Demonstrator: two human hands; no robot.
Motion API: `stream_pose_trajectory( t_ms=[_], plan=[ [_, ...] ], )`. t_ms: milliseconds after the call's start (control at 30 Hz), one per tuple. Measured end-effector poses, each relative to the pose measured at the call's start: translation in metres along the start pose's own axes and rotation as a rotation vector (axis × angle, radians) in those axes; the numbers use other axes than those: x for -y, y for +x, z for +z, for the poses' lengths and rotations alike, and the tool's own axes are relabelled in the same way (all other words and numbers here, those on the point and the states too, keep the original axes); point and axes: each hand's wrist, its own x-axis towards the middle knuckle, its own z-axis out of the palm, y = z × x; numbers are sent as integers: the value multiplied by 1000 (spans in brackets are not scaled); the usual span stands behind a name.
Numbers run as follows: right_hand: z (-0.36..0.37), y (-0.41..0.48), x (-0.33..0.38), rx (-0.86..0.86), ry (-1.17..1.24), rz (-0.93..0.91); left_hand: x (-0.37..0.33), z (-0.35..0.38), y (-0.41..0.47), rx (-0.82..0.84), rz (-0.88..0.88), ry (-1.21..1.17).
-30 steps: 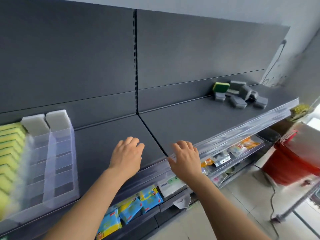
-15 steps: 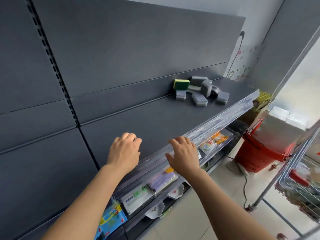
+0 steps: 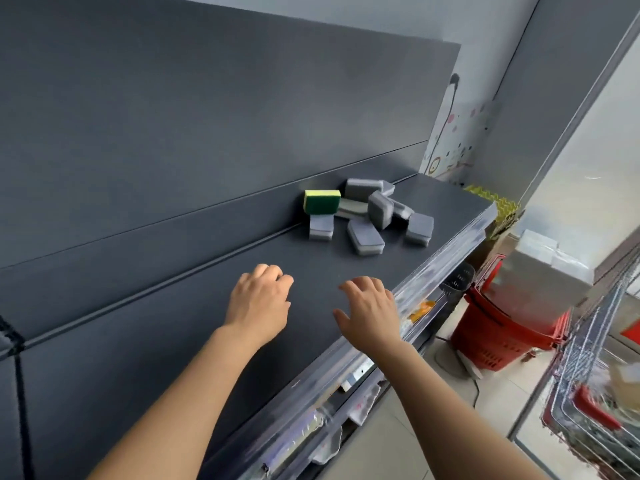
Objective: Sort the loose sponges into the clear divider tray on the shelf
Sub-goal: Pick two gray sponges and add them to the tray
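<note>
While both hands hover above the dark shelf (image 3: pixel 207 306), the step in hand seems to be the reach toward the pile of loose sponges (image 3: pixel 367 216), with nothing gripped yet. The left hand (image 3: pixel 258 306) has its fingers curled loosely together and holds nothing; the right hand (image 3: pixel 370 311) has its fingers spread apart, also holding nothing, just above the front edge of the shelf. The pile lies beyond both hands, against the back panel (image 3: pixel 207 133): one green-and-yellow sponge (image 3: pixel 322 201) at the pile's left end, grey sponges tumbled to its right, some touching each other. The clear divider tray is not in view (so its place cannot be told). The next move probably calls for reaching further to the pile and closing on one sponge, perhaps the nearest grey sponge (image 3: pixel 365 236).
</note>
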Motion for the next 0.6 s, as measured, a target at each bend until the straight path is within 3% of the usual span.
stream_pose_trajectory(
  t_ms=[400, 600],
  plan=[
    [10, 123, -77, -40, 7, 38, -16, 34, 140, 22, -22, -22],
    [24, 169, -110, 53, 50, 2, -34, 67, 192, 119, -112, -36]
  ],
)
